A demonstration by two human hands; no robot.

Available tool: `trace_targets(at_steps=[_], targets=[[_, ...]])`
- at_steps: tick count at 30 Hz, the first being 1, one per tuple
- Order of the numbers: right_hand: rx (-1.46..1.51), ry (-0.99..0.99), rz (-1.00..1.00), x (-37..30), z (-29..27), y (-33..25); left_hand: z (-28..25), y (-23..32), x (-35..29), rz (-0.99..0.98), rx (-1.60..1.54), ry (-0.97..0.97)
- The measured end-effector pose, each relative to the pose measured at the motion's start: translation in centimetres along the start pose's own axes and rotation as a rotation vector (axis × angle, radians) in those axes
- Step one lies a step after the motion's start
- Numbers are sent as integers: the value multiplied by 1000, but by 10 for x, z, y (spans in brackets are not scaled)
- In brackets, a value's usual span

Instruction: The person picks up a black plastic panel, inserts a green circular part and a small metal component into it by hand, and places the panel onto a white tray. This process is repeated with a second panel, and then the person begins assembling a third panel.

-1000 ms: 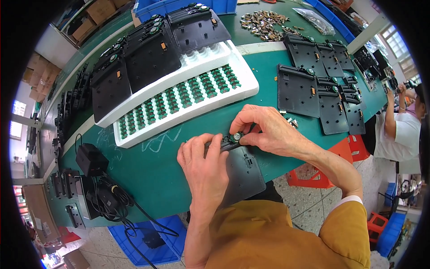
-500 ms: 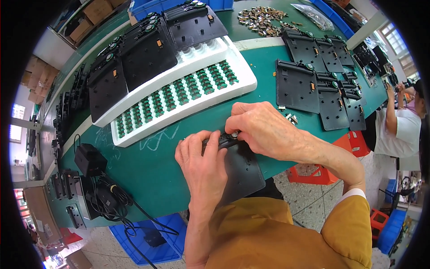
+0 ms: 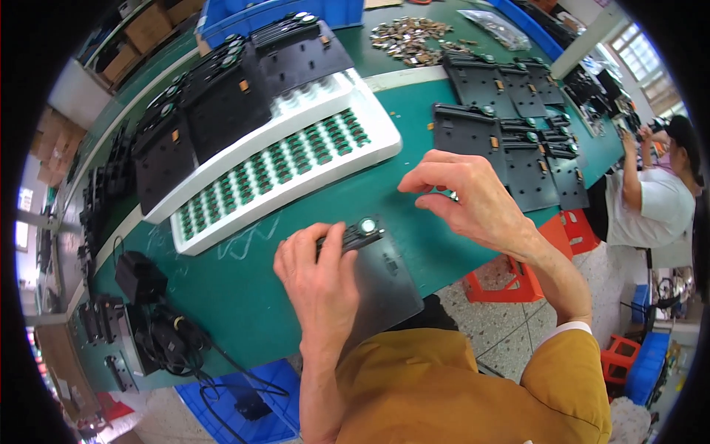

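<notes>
My left hand [image 3: 318, 277] lies at the left end of a black plastic panel [image 3: 388, 277] at the table's near edge. Its fingers are bent over the raised black bar along the panel's far side, pressing and gripping it. On the bar's right part sits a round part [image 3: 367, 225] with a pale silvery face. Off the panel, to its upper right, my right hand [image 3: 477, 200] hovers with thumb and forefinger apart. Small metal parts [image 3: 448, 194] show beside its thumb, partly hidden; they seem to lie on the table.
A white foam tray [image 3: 384, 133] holds rows of green round parts, with black panels [image 3: 225, 107] resting over its far side. More panels [image 3: 529, 174] lie at right, past them a heap of metal pieces [image 3: 410, 41]. Black cables [image 3: 174, 333] lie at left. A co-worker [image 3: 654, 200] is at far right.
My right hand has left the round part, moving right, and its fingers have parted. The round part now shows. My left hand remains on the panel; the whole view has shifted slightly.
</notes>
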State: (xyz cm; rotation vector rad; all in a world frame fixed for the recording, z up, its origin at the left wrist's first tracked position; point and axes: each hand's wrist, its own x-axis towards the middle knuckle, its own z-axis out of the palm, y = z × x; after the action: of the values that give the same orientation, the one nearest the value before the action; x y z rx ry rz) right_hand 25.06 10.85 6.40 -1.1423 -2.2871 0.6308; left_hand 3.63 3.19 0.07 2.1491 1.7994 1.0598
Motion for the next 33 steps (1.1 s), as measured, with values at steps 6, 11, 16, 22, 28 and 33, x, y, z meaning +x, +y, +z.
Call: trace_targets(at_steps=[6, 11, 16, 22, 28, 33], targets=[[-252, -2, 150, -53, -19, 16, 0, -1, -3, -17, -2, 28], [-176, 9, 214, -73, -5, 13, 2, 0, -2, -7, 17, 27], [-256, -22, 166, -74, 1, 16, 3, 1, -1, -6, -1, 31], [57, -11, 179, -71, 3, 16, 1, 0, -2, -7, 16, 32], [473, -140, 373, -57, 6, -11, 2, -2, -2, 5, 7, 37], [441, -123, 226, -48, 29, -20, 3, -1, -1, -5, -5, 42]])
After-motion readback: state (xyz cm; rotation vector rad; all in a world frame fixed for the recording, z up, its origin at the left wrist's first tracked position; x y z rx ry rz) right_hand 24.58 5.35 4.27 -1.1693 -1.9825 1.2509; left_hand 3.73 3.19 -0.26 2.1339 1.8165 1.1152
